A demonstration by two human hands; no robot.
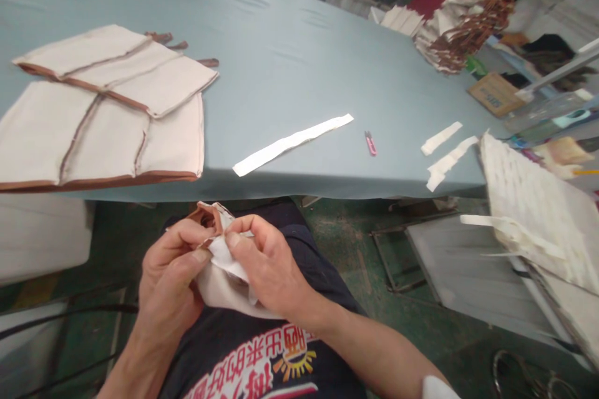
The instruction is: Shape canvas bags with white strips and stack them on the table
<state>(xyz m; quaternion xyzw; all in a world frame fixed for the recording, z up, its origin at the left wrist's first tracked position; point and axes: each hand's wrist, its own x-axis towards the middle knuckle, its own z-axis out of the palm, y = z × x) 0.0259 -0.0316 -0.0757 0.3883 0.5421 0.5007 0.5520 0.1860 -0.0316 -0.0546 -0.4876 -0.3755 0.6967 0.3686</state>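
Observation:
Over my lap I hold a cream fabric piece with brown trim (219, 283), bunched up between both hands. My left hand (171, 268) pinches the brown-edged part between thumb and fingers. Close beside it, my right hand (264, 265) is closed on the same piece, thumb and forefinger pressed together at a white, strip-like part. Much of the folded fabric is hidden behind my fingers. On the table ahead lie a long white strip (292, 143) and a small pair of pink thread snips (370, 143).
Cream panels with brown edging (37, 131) are stacked at the table's left. Two short white strips (440, 138) lie to the right, near a board carrying cream strips (538, 212). A pile of cream and brown pieces (463, 25) and a cardboard box (496, 95) stand at the far right.

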